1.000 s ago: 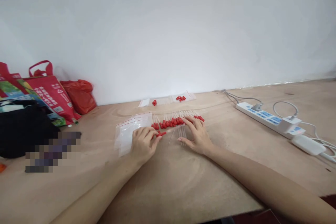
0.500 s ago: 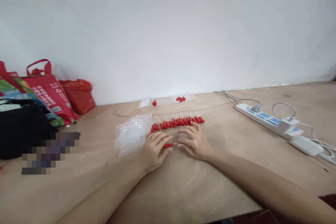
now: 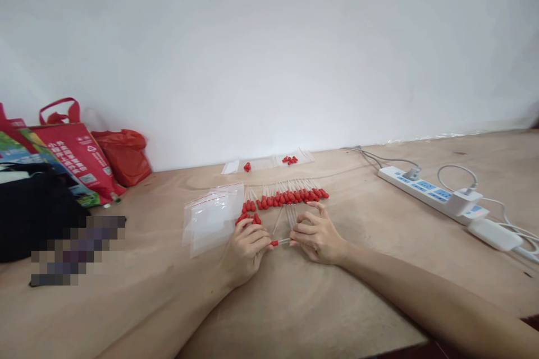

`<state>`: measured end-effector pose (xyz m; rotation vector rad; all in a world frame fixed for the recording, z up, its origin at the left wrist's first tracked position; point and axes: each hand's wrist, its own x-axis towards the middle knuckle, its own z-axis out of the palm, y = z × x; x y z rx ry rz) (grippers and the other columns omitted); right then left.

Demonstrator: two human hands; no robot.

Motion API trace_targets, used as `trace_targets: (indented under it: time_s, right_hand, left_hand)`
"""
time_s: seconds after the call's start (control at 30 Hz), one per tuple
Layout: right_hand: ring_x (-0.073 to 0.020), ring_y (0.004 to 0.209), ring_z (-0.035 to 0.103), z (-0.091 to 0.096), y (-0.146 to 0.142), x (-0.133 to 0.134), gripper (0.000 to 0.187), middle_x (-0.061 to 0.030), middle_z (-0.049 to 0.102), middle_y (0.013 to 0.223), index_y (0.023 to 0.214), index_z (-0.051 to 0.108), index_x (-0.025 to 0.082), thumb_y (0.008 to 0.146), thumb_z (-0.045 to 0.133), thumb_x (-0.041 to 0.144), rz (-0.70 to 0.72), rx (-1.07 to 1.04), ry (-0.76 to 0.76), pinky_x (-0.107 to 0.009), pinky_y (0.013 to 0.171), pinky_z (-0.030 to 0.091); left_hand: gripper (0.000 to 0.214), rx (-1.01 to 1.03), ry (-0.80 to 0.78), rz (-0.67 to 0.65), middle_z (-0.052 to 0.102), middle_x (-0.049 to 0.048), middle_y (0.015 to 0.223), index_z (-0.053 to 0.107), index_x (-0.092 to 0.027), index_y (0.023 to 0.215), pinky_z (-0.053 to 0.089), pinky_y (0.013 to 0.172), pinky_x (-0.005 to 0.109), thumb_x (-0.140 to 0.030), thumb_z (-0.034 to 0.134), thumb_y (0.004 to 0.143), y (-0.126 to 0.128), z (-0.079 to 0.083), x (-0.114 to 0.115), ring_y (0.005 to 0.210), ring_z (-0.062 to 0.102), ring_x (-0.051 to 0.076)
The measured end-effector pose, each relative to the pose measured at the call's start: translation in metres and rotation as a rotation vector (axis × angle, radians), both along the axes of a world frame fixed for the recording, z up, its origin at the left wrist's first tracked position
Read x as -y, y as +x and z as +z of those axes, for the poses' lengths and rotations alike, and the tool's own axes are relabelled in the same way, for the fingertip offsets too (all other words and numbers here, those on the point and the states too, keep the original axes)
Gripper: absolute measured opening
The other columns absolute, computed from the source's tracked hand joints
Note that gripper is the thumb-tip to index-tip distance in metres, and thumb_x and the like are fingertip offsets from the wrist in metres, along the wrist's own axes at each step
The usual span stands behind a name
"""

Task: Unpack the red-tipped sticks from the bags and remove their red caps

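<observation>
Two bare hands show in my head view, the left hand (image 3: 248, 249) and the right hand (image 3: 318, 236), facing each other low over the tabletop (image 3: 295, 308). I see the left fingers pinched together on a red cap (image 3: 274, 243), only its end showing, and the right fingers closed on a thin clear tube (image 3: 284, 241). Cap and tube lie in line between the hands and meet; how deep the tube sits I cannot tell. Just beyond the right fingers I have some loose tubes (image 3: 290, 214), and by the left fingers some loose red caps (image 3: 256, 219). Farther back runs a row of red-ended tubes (image 3: 290, 197). Clear bags (image 3: 213, 221) lie left of the row; more small bags (image 3: 263, 164), with red pieces (image 3: 289, 160), lie near the wall (image 3: 269, 67). Well off to my right sits a white power strip (image 3: 429, 189)
</observation>
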<state>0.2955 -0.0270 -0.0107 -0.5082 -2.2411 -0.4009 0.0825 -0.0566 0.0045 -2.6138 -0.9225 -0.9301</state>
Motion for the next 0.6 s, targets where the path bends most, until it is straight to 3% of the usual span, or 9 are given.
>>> trace_targets:
  time_s: [0.23, 0.33, 0.5, 0.6]
  right_hand:
    - [-0.0118, 0.072, 0.049, 0.002, 0.009, -0.002, 0.018, 0.003, 0.059, 0.062, 0.074, 0.059, 0.02, 0.083, 0.046, 0.027, -0.04, -0.03, -0.028, -0.039, 0.092, 0.02]
    - [-0.0114, 0.064, 0.046, 0.001, 0.015, -0.01, 0.02, 0.0013, 0.058, 0.061, 0.076, 0.062, 0.02, 0.084, 0.045, 0.027, -0.15, -0.107, -0.07, -0.035, 0.084, 0.026]
    - [-0.0135, 0.066, 0.049, -0.004, 0.004, -0.02, 0.027, -0.0031, 0.06, 0.07, 0.103, 0.058, 0.018, 0.085, 0.039, 0.019, -0.302, -0.124, -0.187, -0.031, 0.069, 0.026]
    - [-0.0142, 0.07, 0.052, -0.004, -0.007, -0.02, 0.026, -0.0039, 0.062, 0.074, 0.099, 0.059, 0.017, 0.082, 0.039, 0.015, -0.317, -0.156, -0.285, -0.03, 0.067, 0.025]
  left_hand:
    - [0.021, 0.089, -0.084, 0.044, 0.062, 0.0017, 0.073, 0.056, -0.018, 0.073, 0.041, 0.066, 0.028, -0.02, 0.039, 0.086, -0.009, -0.002, -0.003, 0.071, 0.054, 0.014]
    - [0.022, 0.263, -0.167, 0.206, 0.057, 0.0038, 0.079, 0.057, -0.018, 0.078, 0.045, 0.067, 0.027, -0.024, 0.037, 0.086, -0.023, 0.006, -0.012, 0.074, 0.055, 0.014]
    - [0.025, 0.347, -0.216, 0.484, 0.049, 0.0056, 0.085, 0.061, -0.017, 0.092, 0.048, 0.064, 0.028, -0.025, 0.039, 0.08, -0.045, 0.014, -0.03, 0.076, 0.054, 0.016]
    - [0.025, 0.377, -0.255, 0.553, 0.049, 0.0036, 0.079, 0.058, -0.016, 0.096, 0.048, 0.06, 0.027, -0.023, 0.042, 0.077, -0.048, 0.011, -0.036, 0.066, 0.054, 0.014]
